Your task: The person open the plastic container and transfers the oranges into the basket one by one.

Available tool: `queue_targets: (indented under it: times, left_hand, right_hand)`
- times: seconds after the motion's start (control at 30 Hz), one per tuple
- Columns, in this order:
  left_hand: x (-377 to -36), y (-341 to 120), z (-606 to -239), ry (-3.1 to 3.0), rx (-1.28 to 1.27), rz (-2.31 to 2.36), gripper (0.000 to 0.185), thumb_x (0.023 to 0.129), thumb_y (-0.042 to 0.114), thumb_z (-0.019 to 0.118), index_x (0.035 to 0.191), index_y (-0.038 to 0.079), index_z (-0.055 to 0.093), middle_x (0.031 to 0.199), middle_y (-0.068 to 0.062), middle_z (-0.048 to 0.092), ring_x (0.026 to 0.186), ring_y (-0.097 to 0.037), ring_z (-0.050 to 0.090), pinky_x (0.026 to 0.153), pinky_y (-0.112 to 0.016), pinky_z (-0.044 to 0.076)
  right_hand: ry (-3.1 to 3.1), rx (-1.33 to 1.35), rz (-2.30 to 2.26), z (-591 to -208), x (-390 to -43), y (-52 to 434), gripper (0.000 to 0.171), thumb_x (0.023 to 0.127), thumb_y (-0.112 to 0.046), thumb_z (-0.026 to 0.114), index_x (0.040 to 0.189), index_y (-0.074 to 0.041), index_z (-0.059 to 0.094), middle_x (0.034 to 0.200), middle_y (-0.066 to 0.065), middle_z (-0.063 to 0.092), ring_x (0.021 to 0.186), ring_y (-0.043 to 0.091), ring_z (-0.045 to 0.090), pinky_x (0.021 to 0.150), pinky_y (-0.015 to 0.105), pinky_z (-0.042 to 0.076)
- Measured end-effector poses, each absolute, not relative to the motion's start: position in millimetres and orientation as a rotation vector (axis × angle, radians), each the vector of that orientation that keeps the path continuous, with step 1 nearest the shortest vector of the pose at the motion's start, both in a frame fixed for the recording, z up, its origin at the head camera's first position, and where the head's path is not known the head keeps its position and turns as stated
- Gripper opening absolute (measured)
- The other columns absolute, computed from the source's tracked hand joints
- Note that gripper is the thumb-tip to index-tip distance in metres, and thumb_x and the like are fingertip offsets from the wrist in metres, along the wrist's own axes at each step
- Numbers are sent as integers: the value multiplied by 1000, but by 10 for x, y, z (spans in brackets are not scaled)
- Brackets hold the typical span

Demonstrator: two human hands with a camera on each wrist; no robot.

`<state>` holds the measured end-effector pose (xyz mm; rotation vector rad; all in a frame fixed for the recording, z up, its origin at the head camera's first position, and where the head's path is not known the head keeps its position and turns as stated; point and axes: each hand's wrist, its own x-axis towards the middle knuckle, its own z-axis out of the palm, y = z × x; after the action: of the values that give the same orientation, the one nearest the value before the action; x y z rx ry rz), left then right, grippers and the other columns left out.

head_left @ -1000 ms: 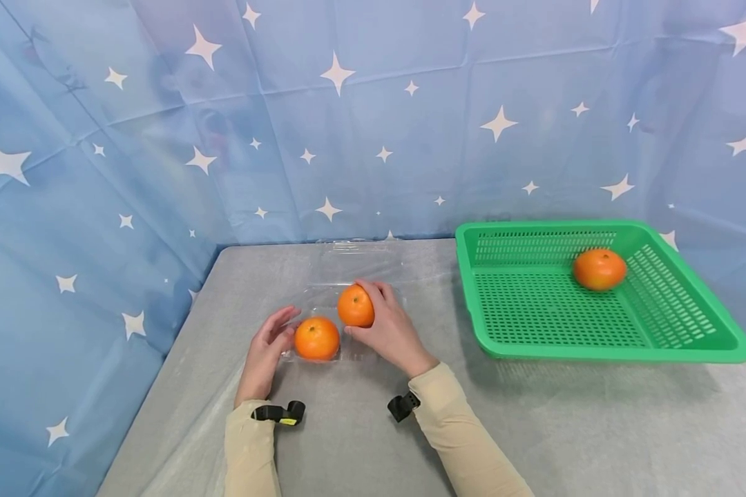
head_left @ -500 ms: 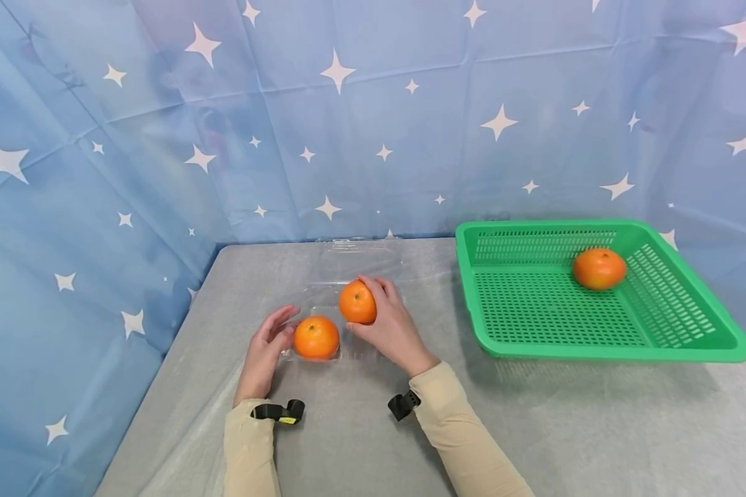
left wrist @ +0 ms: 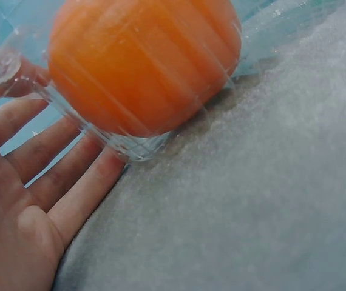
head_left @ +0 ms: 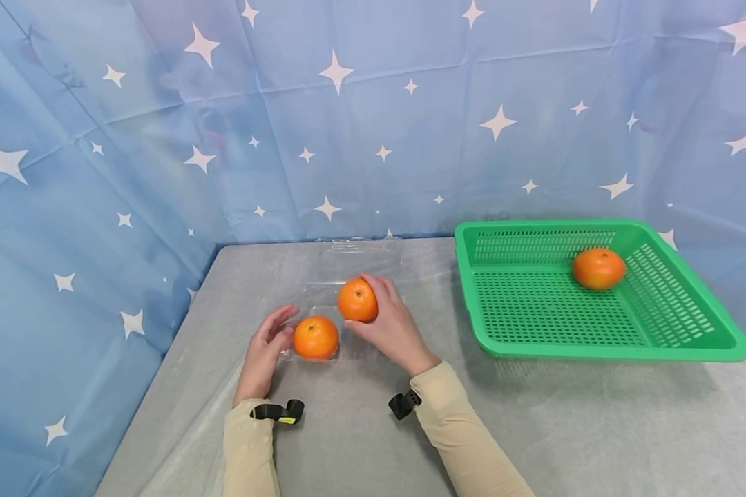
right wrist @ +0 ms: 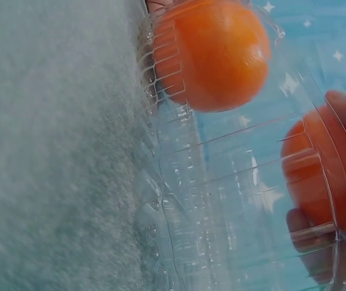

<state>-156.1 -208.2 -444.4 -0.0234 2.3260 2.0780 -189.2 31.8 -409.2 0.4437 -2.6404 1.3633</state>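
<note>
Four fingers (left wrist: 88,193) of the left hand (head_left: 261,355) lay apart, touching the left side of the clear box (right wrist: 234,194). One orange (head_left: 316,338) sat in the box's near left corner. The right hand (head_left: 398,335) had its thumb and fingers clamped on a second orange (head_left: 357,299) at the box's far half; whether that one touched the bottom could not be told. The lid (head_left: 357,261) lay open toward the table's (head_left: 342,435) far edge. Near the table's far right corner stood a basket (head_left: 615,351), a third orange (head_left: 599,268) toward its far right corner.
</note>
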Motion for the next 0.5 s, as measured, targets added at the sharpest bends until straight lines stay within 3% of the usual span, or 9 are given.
queue_targets:
  times: [0.13, 0.5]
  left_hand:
    - [-1545, -2070, -4404, 2329, -14, 2075, 45, 91, 23, 50, 134, 15, 38, 132, 0, 44, 115, -16, 45, 91, -34, 40]
    - [-1544, -2062, -4395, 2318, -32, 2080, 46, 91, 24, 51, 134, 15, 39, 132, 0, 44, 115, -15, 45, 92, -36, 39]
  right_hand:
    - [-2641, 450, 1367, -4077, -1886, 325, 79, 68, -39, 74, 135, -28, 34, 129, -4, 35, 97, 19, 50, 73, 44, 45]
    - [-2639, 498, 1365, -4065, -1868, 349, 79, 67, -56, 67, 135, -30, 34, 126, -8, 37, 97, 14, 50, 74, 40, 46]
